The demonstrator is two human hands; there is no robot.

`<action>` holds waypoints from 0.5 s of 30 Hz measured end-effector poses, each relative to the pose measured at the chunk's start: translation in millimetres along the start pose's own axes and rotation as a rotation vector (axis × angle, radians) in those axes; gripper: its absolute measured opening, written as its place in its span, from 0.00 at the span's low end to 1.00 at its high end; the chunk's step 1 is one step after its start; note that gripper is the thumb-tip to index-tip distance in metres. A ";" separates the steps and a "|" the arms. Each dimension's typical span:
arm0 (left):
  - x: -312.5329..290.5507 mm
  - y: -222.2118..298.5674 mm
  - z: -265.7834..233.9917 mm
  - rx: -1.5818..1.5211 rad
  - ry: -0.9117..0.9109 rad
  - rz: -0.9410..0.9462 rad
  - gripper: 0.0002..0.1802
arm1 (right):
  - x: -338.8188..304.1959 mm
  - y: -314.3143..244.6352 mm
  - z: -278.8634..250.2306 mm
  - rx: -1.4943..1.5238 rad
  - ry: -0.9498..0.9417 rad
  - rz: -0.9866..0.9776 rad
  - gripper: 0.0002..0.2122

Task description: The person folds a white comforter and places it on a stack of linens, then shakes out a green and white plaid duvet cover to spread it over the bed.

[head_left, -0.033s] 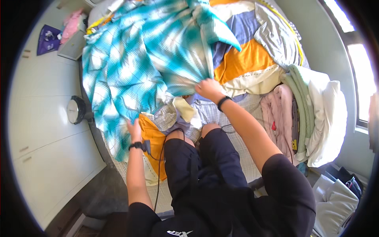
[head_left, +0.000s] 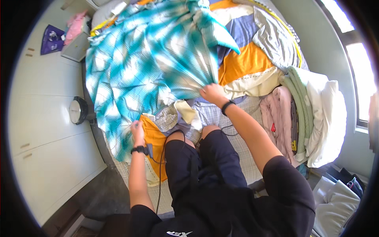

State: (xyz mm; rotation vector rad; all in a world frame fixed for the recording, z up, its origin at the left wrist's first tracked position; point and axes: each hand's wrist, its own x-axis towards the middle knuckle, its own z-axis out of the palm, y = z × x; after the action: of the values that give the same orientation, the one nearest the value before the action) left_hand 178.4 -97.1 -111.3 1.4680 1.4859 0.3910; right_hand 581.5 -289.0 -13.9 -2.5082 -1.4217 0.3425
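A teal-and-white plaid cloth (head_left: 146, 59) lies wrinkled over much of the bed, on top of a patchwork-patterned cover (head_left: 246, 59) in orange, cream, blue and grey. My right hand (head_left: 213, 94) is closed on the plaid cloth's near right corner and pulls it into taut folds. On the left, my left hand (head_left: 137, 128) has its fingers curled at the cloth's near edge, pinching it, beside an orange part of the cover. A grey checked fold and a cream fold bunch up between the hands, just beyond my knees.
I sit on a pale checked bed sheet (head_left: 250, 138). Folded pink (head_left: 278, 110), green (head_left: 300, 98) and white quilts (head_left: 325, 118) are stacked at right, below the window. A black cable (head_left: 160, 185) runs from my left wrist. A round white-and-black device (head_left: 78, 110) stands by the white cabinets (head_left: 43, 130).
My right hand has shifted slightly right and nearer to me, and the plaid cloth's corner has moved with it. My left hand has moved a little to the right.
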 end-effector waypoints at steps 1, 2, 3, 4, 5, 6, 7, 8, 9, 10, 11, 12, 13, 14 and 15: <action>-48.5 39.1 40.7 -0.251 -0.097 -0.010 0.21 | -28.4 33.7 -2.0 -0.049 0.016 0.024 0.18; -70.5 41.8 41.2 -0.191 -0.060 0.053 0.19 | -43.6 31.1 -8.5 -0.027 0.069 0.007 0.17; -97.3 63.5 42.0 -0.069 -0.201 0.001 0.21 | -58.8 34.1 -12.7 -0.021 0.116 0.010 0.17; -102.4 42.8 29.4 0.057 -0.220 0.184 0.24 | -64.5 12.5 -19.1 0.011 0.124 0.007 0.16; -134.1 77.2 28.7 0.262 -0.245 0.305 0.25 | -75.6 3.2 -29.0 0.020 0.123 0.031 0.16; -147.4 87.0 35.5 0.243 -0.295 0.357 0.27 | -85.2 -8.4 -37.1 0.050 0.106 0.076 0.16; -164.3 97.6 34.0 0.232 -0.336 0.410 0.29 | -93.7 -21.3 -34.8 0.202 0.122 0.175 0.16; -178.5 107.1 32.5 0.222 -0.320 0.422 0.29 | -102.6 -38.8 -39.1 0.285 0.129 0.159 0.17; -191.9 116.6 32.0 0.279 -0.366 0.531 0.31 | -114.2 -54.7 -43.4 0.367 0.136 0.143 0.17; -201.8 126.5 29.1 0.340 -0.403 0.640 0.33 | -127.1 -75.9 -51.8 0.402 0.125 0.118 0.17; -207.8 134.1 28.5 0.333 -0.387 0.654 0.33 | -144.1 -94.8 -62.4 0.434 0.113 0.096 0.18; -211.9 141.4 29.1 0.427 -0.334 0.730 0.35 | -162.4 -110.3 -75.1 0.503 0.098 0.057 0.19; -217.3 147.6 29.6 0.523 -0.282 0.800 0.37 | -183.9 -124.1 -87.5 0.573 0.078 0.019 0.20; -227.6 160.3 32.4 0.480 -0.158 0.845 0.33 | -208.4 -132.1 -99.6 0.582 0.093 -0.128 0.20; -222.5 159.6 33.7 0.474 -0.144 0.857 0.33 | -231.9 -143.1 -118.1 0.589 0.105 -0.284 0.20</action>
State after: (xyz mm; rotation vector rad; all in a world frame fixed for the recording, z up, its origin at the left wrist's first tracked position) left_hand 252.7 -274.1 86.9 2.4400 0.7881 0.4344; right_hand 387.7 -428.1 162.9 -1.8071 -1.3637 0.4816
